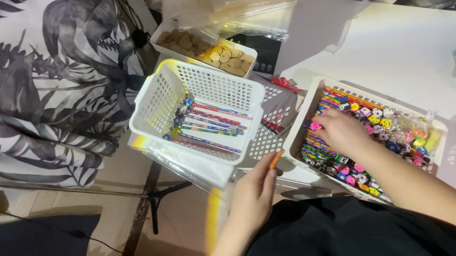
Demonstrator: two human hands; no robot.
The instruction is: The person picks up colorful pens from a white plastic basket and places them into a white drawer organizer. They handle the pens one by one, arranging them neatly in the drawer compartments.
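An orange pencil (pixel 275 159) is pinched in the left hand (pixel 255 192) at lower centre; the right hand (pixel 342 130), fingers curled, is buried among pencils in a white latticed plastic basket (pixel 317 87) on the bench (pixel 406 43), beside a second basket (pixel 166 92)

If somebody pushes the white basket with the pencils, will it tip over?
Probably. The white basket already sits tilted on other baskets, so a push could slide or tip it. It looks like light, thin plastic. The pencils inside would likely roll towards the low side.
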